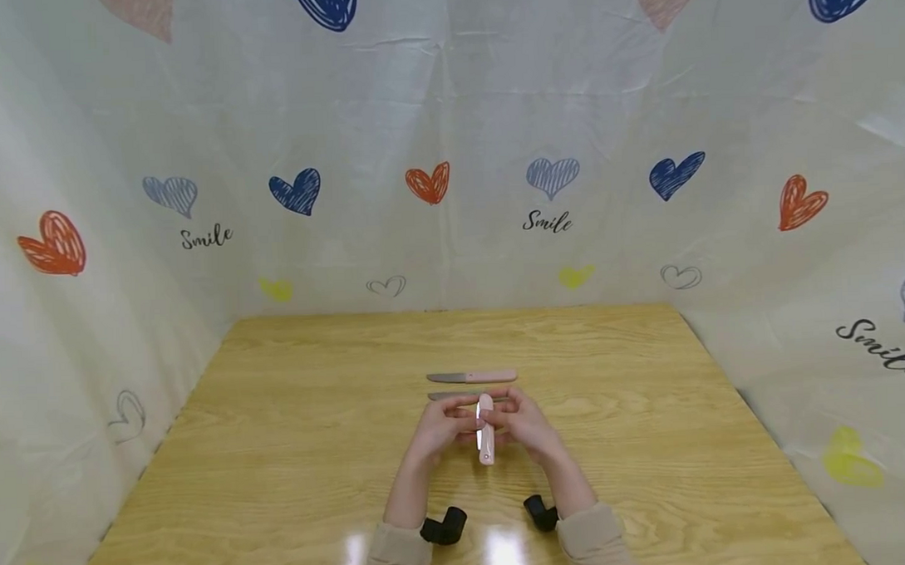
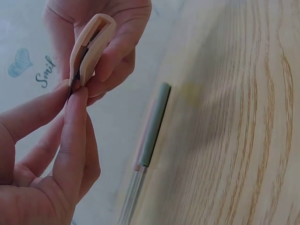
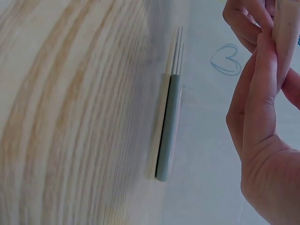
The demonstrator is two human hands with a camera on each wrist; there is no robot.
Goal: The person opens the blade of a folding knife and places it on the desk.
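A pink folding knife (image 1: 487,447) is held up between both hands over the table, its blade mostly folded along the handle. My right hand (image 1: 531,423) grips the pink handle, thumb on its near face. From the other side, my left hand (image 1: 438,426) pinches the edge of the blade between thumb and finger. The left wrist view looks into the slot of the handle (image 2: 96,51), with the left fingertips (image 2: 77,96) at the blade. In the right wrist view, the right fingers (image 3: 262,79) lie along the handle (image 3: 287,33).
Beyond the hands, a knife with a pink handle (image 1: 493,376) lies sideways on the wooden table (image 1: 316,437). Closer in lies a second knife with a grey-green handle (image 2: 156,124), partly hidden by the hands in the head view. A heart-printed curtain (image 1: 481,256) surrounds the table.
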